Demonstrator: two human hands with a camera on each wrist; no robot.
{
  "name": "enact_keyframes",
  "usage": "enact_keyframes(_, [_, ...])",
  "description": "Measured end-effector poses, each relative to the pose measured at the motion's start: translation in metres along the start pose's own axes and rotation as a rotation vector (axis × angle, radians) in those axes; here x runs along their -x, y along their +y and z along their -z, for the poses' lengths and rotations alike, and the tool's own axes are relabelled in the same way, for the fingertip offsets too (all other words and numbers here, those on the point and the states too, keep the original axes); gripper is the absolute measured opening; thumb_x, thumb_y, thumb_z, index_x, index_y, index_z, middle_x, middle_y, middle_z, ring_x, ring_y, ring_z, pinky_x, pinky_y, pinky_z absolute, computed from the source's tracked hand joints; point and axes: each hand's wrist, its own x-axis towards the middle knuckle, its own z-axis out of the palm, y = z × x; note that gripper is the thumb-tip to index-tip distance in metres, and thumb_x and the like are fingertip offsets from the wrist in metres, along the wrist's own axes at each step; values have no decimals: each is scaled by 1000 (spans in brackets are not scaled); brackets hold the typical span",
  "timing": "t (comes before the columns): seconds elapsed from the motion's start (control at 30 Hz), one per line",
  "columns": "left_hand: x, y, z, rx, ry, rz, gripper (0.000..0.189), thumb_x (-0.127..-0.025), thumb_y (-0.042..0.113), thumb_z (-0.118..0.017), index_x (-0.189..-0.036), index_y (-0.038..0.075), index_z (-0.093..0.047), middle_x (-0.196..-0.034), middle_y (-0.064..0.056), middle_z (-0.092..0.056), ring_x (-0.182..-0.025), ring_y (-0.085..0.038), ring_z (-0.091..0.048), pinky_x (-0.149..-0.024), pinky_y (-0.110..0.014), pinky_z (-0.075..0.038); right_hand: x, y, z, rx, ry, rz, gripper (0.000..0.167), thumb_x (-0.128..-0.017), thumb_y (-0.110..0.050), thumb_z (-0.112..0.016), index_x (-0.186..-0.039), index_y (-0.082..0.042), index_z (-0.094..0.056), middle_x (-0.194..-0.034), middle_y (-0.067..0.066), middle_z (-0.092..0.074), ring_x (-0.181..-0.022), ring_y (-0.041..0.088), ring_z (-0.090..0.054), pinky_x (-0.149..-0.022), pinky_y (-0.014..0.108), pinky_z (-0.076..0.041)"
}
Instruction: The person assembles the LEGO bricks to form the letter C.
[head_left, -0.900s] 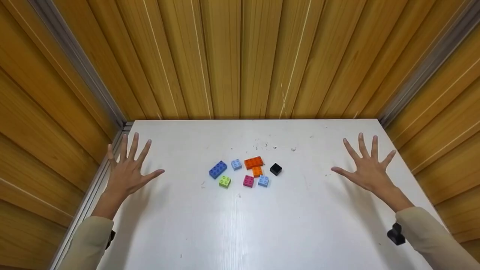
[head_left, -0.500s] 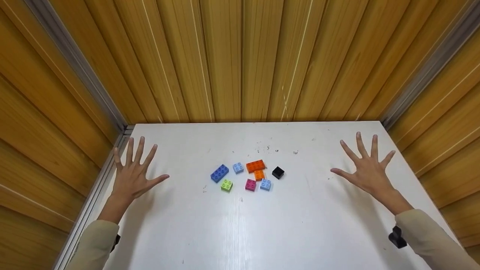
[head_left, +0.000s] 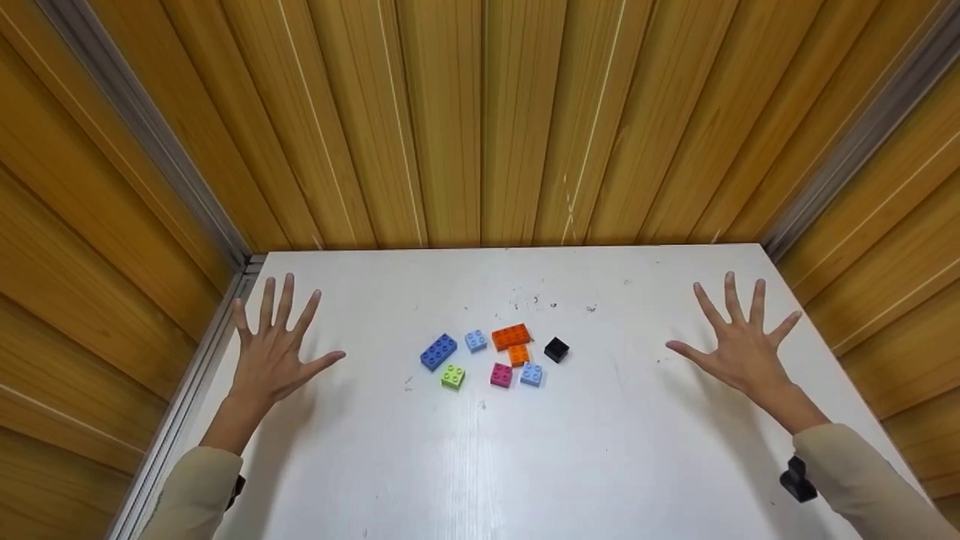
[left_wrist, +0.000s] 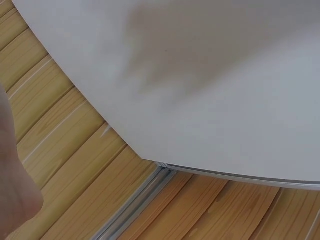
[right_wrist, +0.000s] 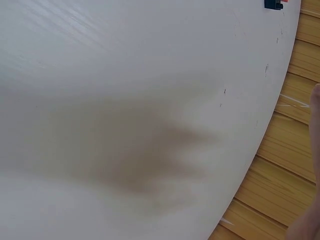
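Observation:
Studded toy bricks lie in a loose cluster mid-table in the head view. On its left are a long blue brick (head_left: 439, 352), a lime green brick (head_left: 452, 376) and a light blue brick (head_left: 475, 341). A long red-orange brick (head_left: 511, 337) touches or nearly touches a small orange brick (head_left: 519, 355). Nearer lie a magenta brick (head_left: 501, 375) and a second light blue brick (head_left: 531, 374); a black brick (head_left: 556, 349) is at the right. My left hand (head_left: 274, 356) is held with spread fingers left of the cluster. Fingers spread too, my right hand (head_left: 742, 352) is to the right, holding nothing.
The white table (head_left: 480, 465) has dark scuff marks towards its far edge. Wood-patterned panels (head_left: 480, 120) wall it at the back and sides, with grey metal rails (head_left: 169, 142) at the corners. Hand shadows fall on the tabletop in both wrist views.
The head view has shifted slightly, so the table and bricks appear a little lower. My left hand has drifted slightly right in view, the right slightly down. The bricks keep their arrangement.

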Motion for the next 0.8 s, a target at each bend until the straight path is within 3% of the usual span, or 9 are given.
enact_keyframes(0.13, [2, 6, -1, 104, -12, 53, 103, -87, 89, -35, -165, 25, -16, -171, -19, -5, -159, -40, 3, -116, -75, 5, -1, -4, 5, -106, -100, -47, 107, -87, -69, -63, -165, -32, 1, -170, 24, 11, -149, 56, 26, -92, 89, 22])
enact_keyframes(0.33, [2, 19, -1, 400, -18, 223, 108, -87, 61, -67, -166, 25, -2, -172, -17, 2, -158, -40, 3, -114, -75, 6, -4, -12, 12, -377, -304, -156, 114, -92, -63, -61, -161, -23, 20, -163, 31, 23, -142, 63, 30, -88, 92, 18])
enact_keyframes(0.5, [-1, 30, 1, 598, -3, 358, 110, -88, 45, -73, -165, 23, 3, -172, -17, 5, -155, -48, -6, -115, -72, 1, -7, -19, 13, -552, -417, -205, 114, -96, -58, -59, -157, -22, 30, -162, 29, 29, -142, 63, 28, -96, 90, 12])
enact_keyframes(0.67, [2, 39, 4, 737, -18, 447, 104, -91, 37, -73, -165, 17, -2, -172, -16, -4, -154, -45, -10, -117, -71, -4, -10, -33, 11, -688, -514, -218, 108, -98, -53, -60, -159, -25, 25, -163, 25, 30, -145, 56, 31, -104, 87, 5])
enact_keyframes(0.8, [5, 48, 4, 843, -20, 485, 91, -94, 30, -73, -163, 10, -16, -165, -20, -19, -152, -41, -16, -117, -67, -22, -15, -48, 4, -702, -516, -180, 101, -98, -47, -63, -165, -17, 7, -165, 28, 21, -147, 56, 28, -107, 85, 4])
